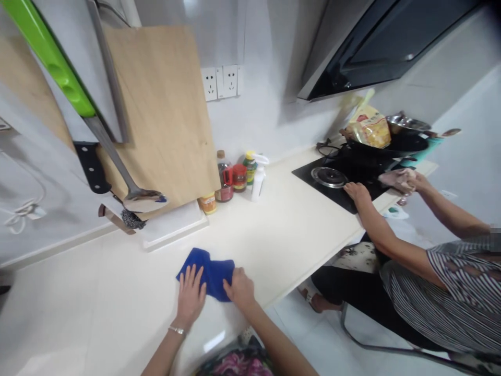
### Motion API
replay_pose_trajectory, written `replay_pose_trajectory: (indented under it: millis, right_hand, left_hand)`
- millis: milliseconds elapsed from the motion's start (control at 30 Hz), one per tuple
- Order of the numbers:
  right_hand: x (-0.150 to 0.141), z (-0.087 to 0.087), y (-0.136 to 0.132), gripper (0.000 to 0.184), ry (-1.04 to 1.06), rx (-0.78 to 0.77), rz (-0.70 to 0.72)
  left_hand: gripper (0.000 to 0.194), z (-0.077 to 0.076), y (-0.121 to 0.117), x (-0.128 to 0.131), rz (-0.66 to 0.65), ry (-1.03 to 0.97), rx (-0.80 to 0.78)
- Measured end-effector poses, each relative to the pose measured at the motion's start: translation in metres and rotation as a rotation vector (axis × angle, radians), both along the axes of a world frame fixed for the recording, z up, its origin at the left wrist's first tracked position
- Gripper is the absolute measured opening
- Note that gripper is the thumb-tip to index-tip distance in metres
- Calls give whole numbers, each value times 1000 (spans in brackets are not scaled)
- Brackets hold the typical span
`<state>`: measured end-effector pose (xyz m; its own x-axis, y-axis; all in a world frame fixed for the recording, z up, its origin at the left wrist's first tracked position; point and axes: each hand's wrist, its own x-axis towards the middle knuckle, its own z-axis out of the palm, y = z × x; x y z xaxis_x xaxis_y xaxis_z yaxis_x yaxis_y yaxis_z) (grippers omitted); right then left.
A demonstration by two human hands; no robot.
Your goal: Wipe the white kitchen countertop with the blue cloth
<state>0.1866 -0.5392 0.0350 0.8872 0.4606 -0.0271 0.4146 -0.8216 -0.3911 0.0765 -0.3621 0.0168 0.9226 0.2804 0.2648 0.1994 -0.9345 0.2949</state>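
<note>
A folded blue cloth lies on the cream countertop near its front edge. My left hand rests on the cloth's near left side with its fingers spread, and a thin bracelet circles that wrist. My right hand presses on the cloth's right side with its fingers curled over the edge. Part of the cloth is hidden under both hands.
A wooden cutting board leans on the wall behind a black-handled knife and a steel ladle. Several bottles stand by the wall. At right, a seated person's hands are over a black hob with a wok.
</note>
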Motion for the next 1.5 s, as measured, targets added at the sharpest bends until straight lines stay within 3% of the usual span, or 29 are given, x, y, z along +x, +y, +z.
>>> replay_pose_trajectory:
  millis: [133,267,367,467,567,700,833,1033,1133,1200,1333,1500]
  right_hand:
    - [-1,-14,-3,22,-1,99,40]
    - [5,-20,-16,29,37,439,27]
    - [20,-14,-36,42,177,701,-45]
    - [43,-8,-61,50,334,848,-169]
    - [68,-9,-80,56,445,834,-263]
    - [91,-19,-86,57,549,726,-228]
    - [98,-17,-86,45,566,628,-159]
    - [88,-5,-68,51,494,509,-128]
    - [70,-3,-52,48,451,573,-148]
    - [59,-2,-43,51,442,698,-220]
    - [61,23,-29,53,484,1007,-356]
    - [108,95,-16,53,328,1133,-299]
  left_hand:
    - [55,1,7,-27,-25,58,53]
    - [59,1,-7,-50,63,-18,29]
    - [59,-2,-8,-72,226,-113,1]
    - [59,-4,2,-106,504,-131,-36]
    - [62,-3,8,-146,744,-136,-57]
    - [61,2,0,-174,774,-108,-22]
    - [56,5,-10,-171,767,-67,53]
    - [57,9,-8,-169,753,-76,57]
    - [57,7,-7,-171,743,-90,71]
    - [57,3,-6,-172,731,-120,80]
    - [58,-5,-3,-175,712,-167,93]
    - [55,-6,-3,-176,718,-166,94]
